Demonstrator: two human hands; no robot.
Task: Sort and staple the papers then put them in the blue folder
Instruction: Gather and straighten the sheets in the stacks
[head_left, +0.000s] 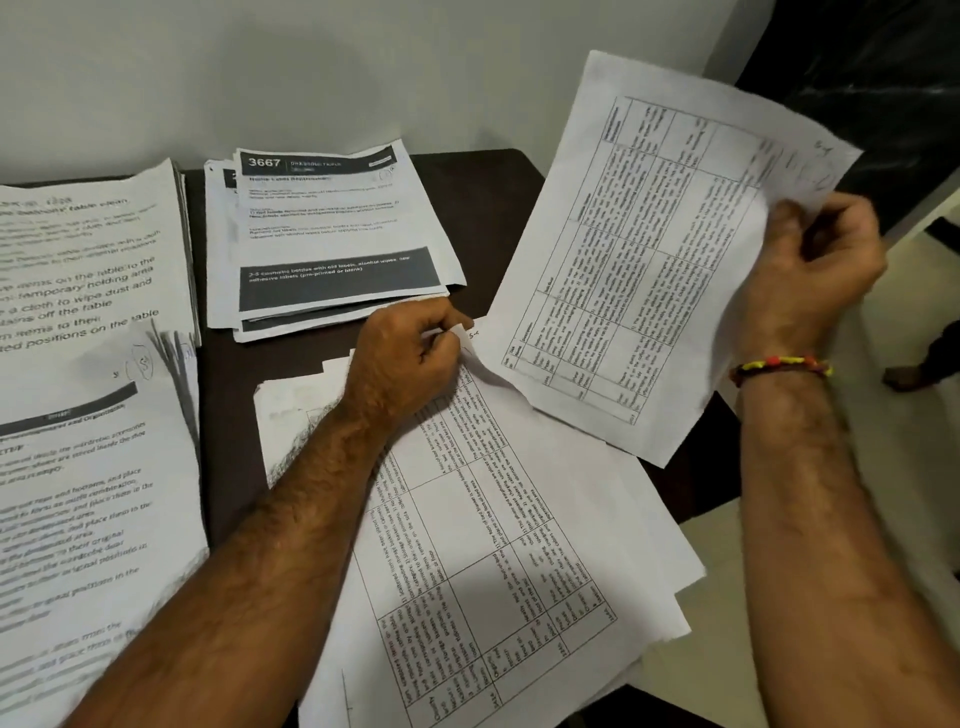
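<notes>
The right hand (815, 260) grips a lifted white printed table sheet (639, 260) by its top edge. The left hand (410, 353) pinches a corner of the loose white paper stack (498, 545) on the dark tabletop (483, 208).

Dark table (483, 218), three paper stacks (332, 234)

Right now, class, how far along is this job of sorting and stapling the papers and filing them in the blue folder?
Early, by the look of it. Done: two piles of printed sheets, one with a dark "3667" header, one of large-print pages. In hand: the right hand lifts a sheet printed with a table; the left hand pinches a corner of the loose table sheets. Left: stapling and filing; no stapler or blue folder shows.
</notes>
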